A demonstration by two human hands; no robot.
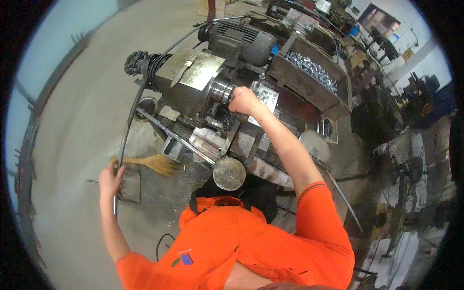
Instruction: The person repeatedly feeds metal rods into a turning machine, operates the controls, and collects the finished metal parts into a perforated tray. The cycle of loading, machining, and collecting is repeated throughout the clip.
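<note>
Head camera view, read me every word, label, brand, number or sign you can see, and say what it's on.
Orange shirt: small lettering by a blue-and-green emblem, too small and blurred to read.
Machine housing: no lettering can be made out.
Motor: none can be made out.
Elsewhere: nothing legible.

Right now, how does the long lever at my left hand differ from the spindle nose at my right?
The lever is long and thin; the spindle nose is short, thick and ringed. The lever slants down toward you, while the spindle nose juts rightward from the housing. Your left hand grips the lever; your right hand is curled at the spindle nose's end. Both look like metal.
</note>
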